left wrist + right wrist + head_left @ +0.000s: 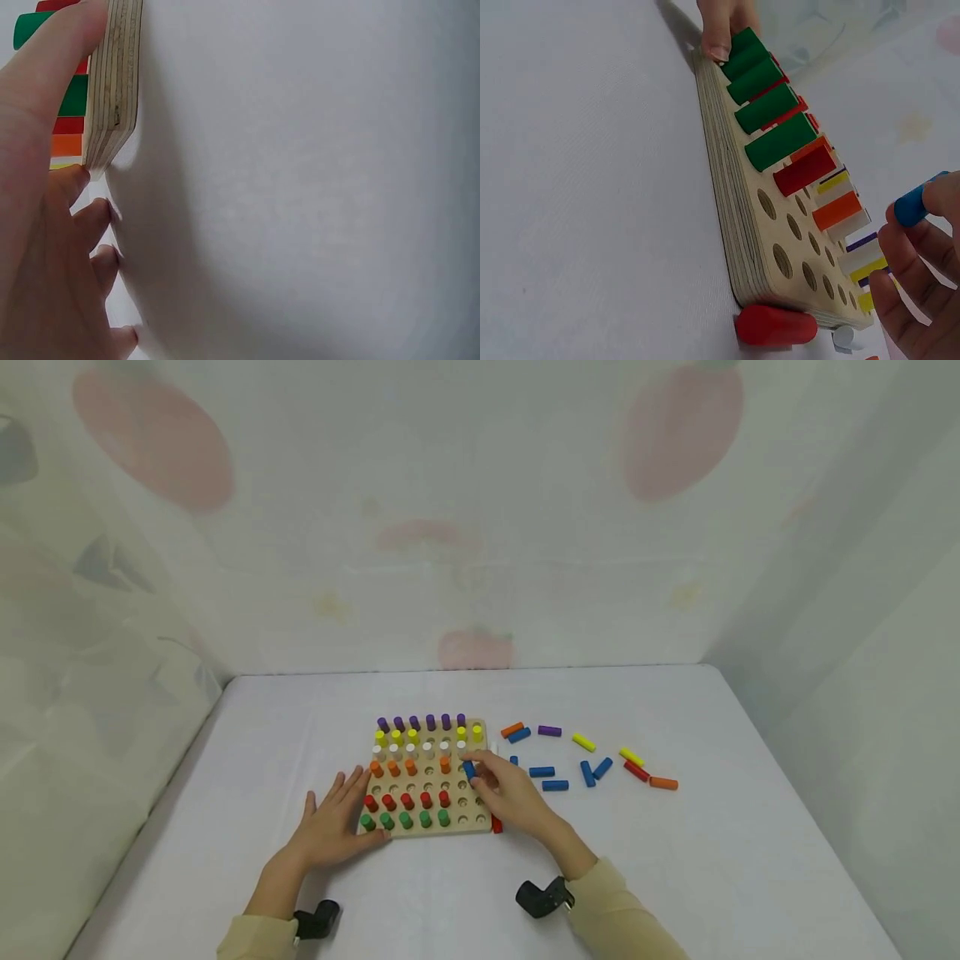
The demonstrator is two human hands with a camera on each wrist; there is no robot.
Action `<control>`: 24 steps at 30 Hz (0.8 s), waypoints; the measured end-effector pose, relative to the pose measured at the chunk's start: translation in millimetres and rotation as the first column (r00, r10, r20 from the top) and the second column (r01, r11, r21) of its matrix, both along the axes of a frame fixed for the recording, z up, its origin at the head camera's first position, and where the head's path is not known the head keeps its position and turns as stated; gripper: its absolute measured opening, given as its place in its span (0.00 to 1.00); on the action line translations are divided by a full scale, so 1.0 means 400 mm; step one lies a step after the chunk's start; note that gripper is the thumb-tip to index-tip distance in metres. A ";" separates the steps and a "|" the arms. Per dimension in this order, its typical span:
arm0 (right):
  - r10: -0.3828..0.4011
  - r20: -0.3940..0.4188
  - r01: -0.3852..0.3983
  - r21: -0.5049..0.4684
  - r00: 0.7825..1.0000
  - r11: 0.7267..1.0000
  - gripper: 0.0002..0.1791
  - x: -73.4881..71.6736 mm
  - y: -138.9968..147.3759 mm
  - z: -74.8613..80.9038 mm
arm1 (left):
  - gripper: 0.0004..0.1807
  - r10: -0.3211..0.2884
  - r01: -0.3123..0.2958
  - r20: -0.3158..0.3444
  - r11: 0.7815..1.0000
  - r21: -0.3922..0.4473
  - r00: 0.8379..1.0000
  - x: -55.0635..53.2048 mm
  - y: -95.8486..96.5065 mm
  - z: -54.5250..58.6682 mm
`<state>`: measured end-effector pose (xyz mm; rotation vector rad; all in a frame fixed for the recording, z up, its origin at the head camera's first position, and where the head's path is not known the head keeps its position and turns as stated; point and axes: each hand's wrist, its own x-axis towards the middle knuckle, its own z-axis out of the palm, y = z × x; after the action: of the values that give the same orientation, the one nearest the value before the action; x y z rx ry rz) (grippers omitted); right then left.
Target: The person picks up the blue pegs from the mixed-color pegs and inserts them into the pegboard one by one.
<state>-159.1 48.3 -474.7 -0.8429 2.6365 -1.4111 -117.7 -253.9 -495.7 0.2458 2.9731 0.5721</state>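
Observation:
A wooden pegboard (427, 836) with rows of round holes lies on the white table. Purple, yellow, white, orange, red and green pegs stand in it, row by row. My left hand (330, 828) rests at the board's left side with fingers spread; its thumb touches the near left corner, beside a green peg (73, 96). Over the board's right part, my right hand (517, 793) pinches a blue peg (913, 205) between thumb and forefinger, above the holes. In the right wrist view the other fingers of that hand are loosely bent.
Loose pegs lie right of the board, among them a purple peg (550, 731), a yellow peg (583, 742), an orange peg (663, 783) and several blue ones. A red peg (775, 325) lies against the board's right edge. White patterned cloth (570, 568) hangs behind the table.

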 end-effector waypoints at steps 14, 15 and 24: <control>-0.046 -0.049 0.044 -0.046 0.998 0.998 0.14 -0.030 -0.061 0.013 | 0.58 -0.001 0.001 0.008 1.000 0.007 1.000 -0.001 0.001 -0.003; -0.050 -0.050 0.048 -0.045 0.997 0.998 0.14 -0.032 -0.066 0.015 | 0.58 0.000 0.000 0.010 1.000 0.007 1.000 -0.001 0.002 -0.001; -0.008 -0.052 0.007 -0.031 0.999 0.999 0.12 -0.054 -0.112 0.030 | 0.58 0.000 -0.001 0.016 1.000 0.012 1.000 -0.002 0.000 -0.001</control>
<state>-180.5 3.7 -462.7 -0.8857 2.6651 -1.4551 -118.3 -253.9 -496.1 0.2404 2.9552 0.5890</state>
